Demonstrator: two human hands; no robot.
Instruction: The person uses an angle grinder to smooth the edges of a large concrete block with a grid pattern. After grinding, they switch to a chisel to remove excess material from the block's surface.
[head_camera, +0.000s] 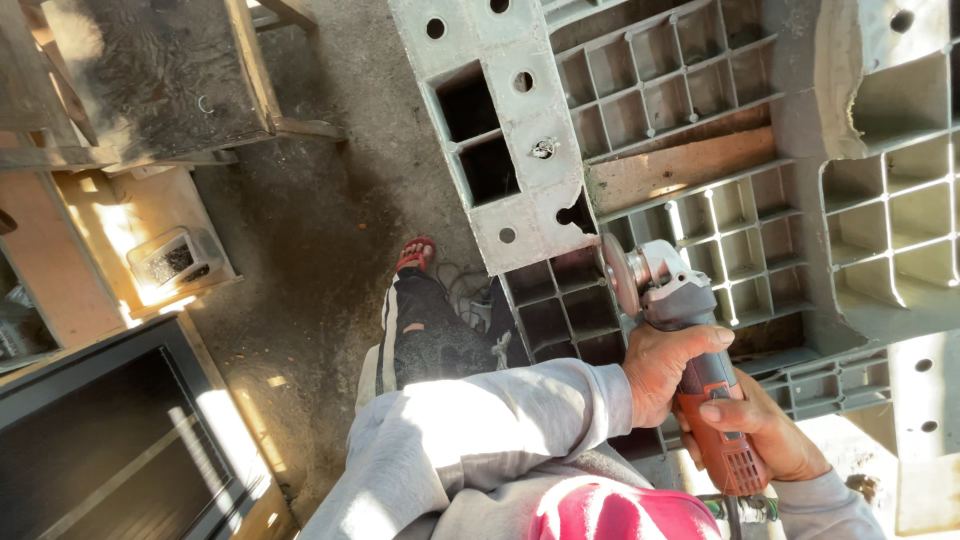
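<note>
fingers: both sets wrapped tight around the angle grinder (690, 360), nothing loose here. Left hand's fingers (700, 338) curl over the grey front part of the body; right hand's fingers (722, 410) close round the orange rear grip.

left hand (662, 372): clamped on the grinder just behind the head, grey sleeve (500, 420) running back toward the camera.

right hand (765, 428): lower down on the orange handle, close to where the cord (733, 515) comes out the back.

grinder: pointing up and away from the body, tilted a bit left. Disc (612, 272) is on edge, right by the broken lower corner of the grey slab with round holes (520, 130). Can't really tell if the disc is touching it or just shy.

what it's over: a grey plastic grid panel (700, 90) made of square cells, with a bare wooden plank (680, 170) lying across it.

below: person's leg in dark torn trousers (425, 335) and a red sandal (416, 252) on the concrete floor (320, 220).

left side of view: a wooden crate (140, 230) catching sun and a dark framed panel (110, 440) lying flat.

bottom edge: something red (620, 512) right under the camera, too close to make out.
</note>
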